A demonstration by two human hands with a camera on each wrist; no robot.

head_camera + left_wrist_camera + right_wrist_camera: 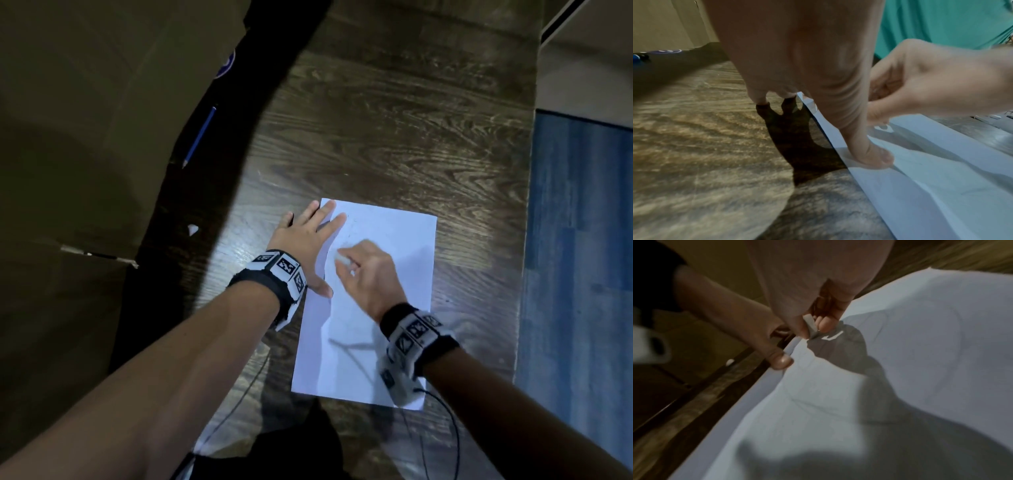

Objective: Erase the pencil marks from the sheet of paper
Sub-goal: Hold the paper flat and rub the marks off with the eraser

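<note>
Eraser [809, 324] near paper [394, 240] left edge.

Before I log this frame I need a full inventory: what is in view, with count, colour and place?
sheet of paper: one, white, flat on the table
eraser: one, pale grey, pinched above the sheet
pencil: one, blue, on the black strip, far left
table: one, dark wood grain
cardboard: brown, left side
left hand: flat, pressing the sheet's left edge
right hand: pinches the eraser
</note>
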